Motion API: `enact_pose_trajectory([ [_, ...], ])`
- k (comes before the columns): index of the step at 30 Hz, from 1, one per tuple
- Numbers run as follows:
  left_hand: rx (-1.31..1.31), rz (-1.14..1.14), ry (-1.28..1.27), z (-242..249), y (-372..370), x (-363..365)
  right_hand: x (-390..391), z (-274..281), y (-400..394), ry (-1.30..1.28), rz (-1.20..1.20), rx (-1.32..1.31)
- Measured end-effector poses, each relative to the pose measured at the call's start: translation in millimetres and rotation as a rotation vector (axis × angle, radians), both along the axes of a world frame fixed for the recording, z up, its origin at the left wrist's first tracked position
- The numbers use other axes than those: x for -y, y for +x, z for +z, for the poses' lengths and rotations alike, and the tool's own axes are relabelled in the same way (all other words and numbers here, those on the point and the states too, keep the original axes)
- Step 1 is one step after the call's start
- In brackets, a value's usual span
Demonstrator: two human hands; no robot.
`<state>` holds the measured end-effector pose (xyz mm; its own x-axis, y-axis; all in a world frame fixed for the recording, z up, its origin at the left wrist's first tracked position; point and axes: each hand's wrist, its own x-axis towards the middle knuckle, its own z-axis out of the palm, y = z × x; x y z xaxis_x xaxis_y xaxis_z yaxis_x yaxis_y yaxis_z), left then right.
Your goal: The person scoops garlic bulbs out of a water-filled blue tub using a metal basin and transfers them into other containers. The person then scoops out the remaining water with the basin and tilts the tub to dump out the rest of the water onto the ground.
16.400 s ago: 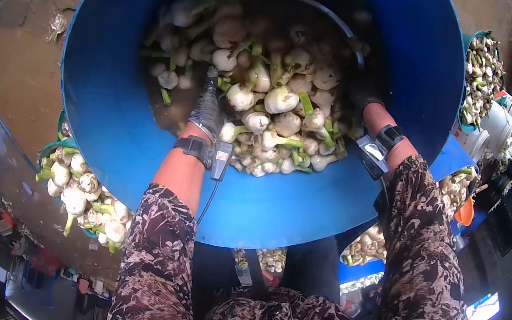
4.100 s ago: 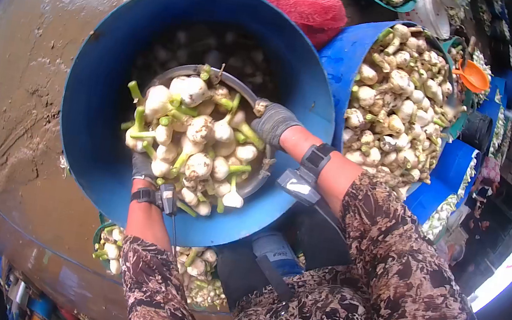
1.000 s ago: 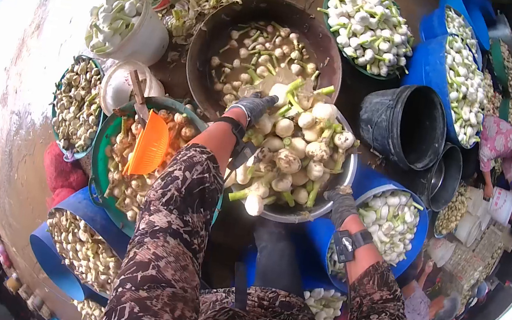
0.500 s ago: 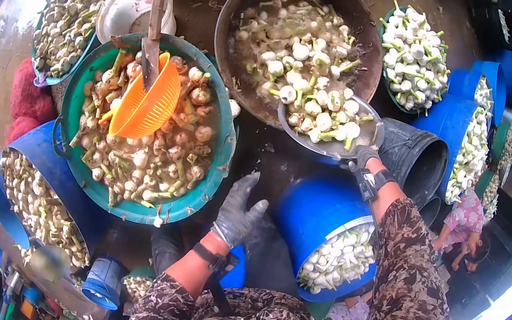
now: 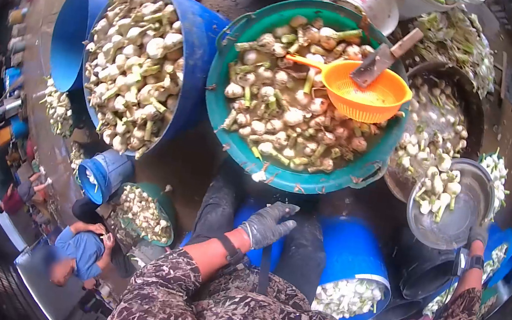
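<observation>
My right hand [image 5: 478, 234], in a grey glove, grips the near rim of a round metal bowl [image 5: 459, 220]. The bowl is tipped toward a wide dark basin [image 5: 440, 98] at the right. A few white bulbs with green stalks [image 5: 438, 190] lie at the bowl's far edge, and more lie in the basin. My left hand [image 5: 268, 223], also gloved, hangs free with its fingers spread and holds nothing. It is just below a big green tub [image 5: 231, 146] of muddy bulbs.
An orange colander [image 5: 368, 94] with a cleaver [image 5: 383, 58] in it rests in the green tub. A blue barrel [image 5: 196, 52] heaped with bulbs stands at the left. Another blue barrel [image 5: 348, 250] and a black bucket [image 5: 424, 278] stand near my legs. A person in blue [image 5: 80, 253] crouches at the lower left.
Most of the bulbs have left the metal bowl and gone into the dark basin. My view has swung round. My left hand stays off the bowl, open.
</observation>
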<state>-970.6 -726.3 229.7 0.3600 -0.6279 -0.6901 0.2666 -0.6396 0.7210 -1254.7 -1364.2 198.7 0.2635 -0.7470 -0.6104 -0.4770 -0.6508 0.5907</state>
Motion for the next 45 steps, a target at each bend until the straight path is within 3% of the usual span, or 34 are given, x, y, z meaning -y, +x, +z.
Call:
enact_pose_trajectory([
  [7, 0.087, -0.010, -0.020, 52.6, 68.2, -57.7, -98.1, 99.3, 46.2, -0.604, -0.504, 0.292],
  [10, 0.103, 0.132, -0.068, 59.5, 97.8, -93.1, -151.2, 148.8, 41.4, -0.572, -0.606, 0.497],
  [13, 0.262, 0.149, 0.033, 75.8, 140.9, -123.4, -224.7, 199.4, 44.2, -0.337, -0.795, 0.844],
  [16, 0.292, 0.202, -0.054, 62.5, 155.1, -158.6, -307.9, 242.2, 91.5, 0.092, -1.181, 1.233],
  [17, 0.407, 0.114, -0.008, 83.6, 170.4, -164.6, -335.1, 254.7, 113.2, 0.234, -1.308, 1.313],
  [22, 0.205, 0.386, -0.019, 106.3, 180.1, -211.0, -437.7, 264.1, 230.6, 0.913, -1.684, 1.333],
  [24, 0.121, 0.571, -0.090, 101.0, 167.9, -233.9, -437.3, 218.8, 239.2, 1.277, -1.670, 1.196],
  [26, 0.176, 0.622, -0.103, 122.1, 153.3, -262.6, -461.6, 175.9, 258.5, 1.252, -1.487, 1.297],
  [28, 0.285, 0.623, 0.023, 139.6, 148.6, -289.6, -538.8, 227.5, 330.8, 1.423, -1.668, 1.067],
  [30, 0.342, 0.649, 0.061, 136.3, 127.8, -325.1, -585.7, 226.1, 349.4, 1.538, -1.529, 1.103],
  [32, 0.353, 0.728, 0.033, 133.4, 115.2, -358.8, -610.9, 199.2, 348.3, 1.562, -1.662, 0.964],
  [34, 0.310, 0.809, 0.017, 124.4, 116.4, -393.3, -658.8, 217.0, 364.6, 1.663, -1.724, 0.839],
  [36, 0.249, 0.888, 0.006, 115.9, 114.8, -422.1, -691.6, 209.1, 369.9, 1.566, -1.853, 0.749],
  [38, 0.224, 1.002, -0.070, 112.7, 123.4, -448.2, -729.0, 212.1, 392.5, 1.576, -1.672, 0.680],
  [40, 0.126, 1.059, -0.168, 112.3, 133.8, -477.1, -778.4, 224.9, 420.6, 1.396, -1.483, 0.790],
  [41, -0.021, 1.152, -0.301, 109.3, 139.9, -495.3, -801.5, 212.7, 434.6, 1.464, -1.452, 0.846],
  [42, -0.171, 1.241, -0.435, 106.5, 146.9, -515.4, -817.8, 207.0, 448.3, 1.333, -1.385, 0.825],
  [43, -0.171, 1.242, -0.444, 109.1, 159.8, -540.3, -840.5, 206.2, 463.9, 1.431, -1.067, 0.886],
  [45, 0.122, 1.071, -0.207, 130.0, 177.7, -590.3, -891.9, 213.7, 490.8, 1.523, -0.952, 0.922],
])
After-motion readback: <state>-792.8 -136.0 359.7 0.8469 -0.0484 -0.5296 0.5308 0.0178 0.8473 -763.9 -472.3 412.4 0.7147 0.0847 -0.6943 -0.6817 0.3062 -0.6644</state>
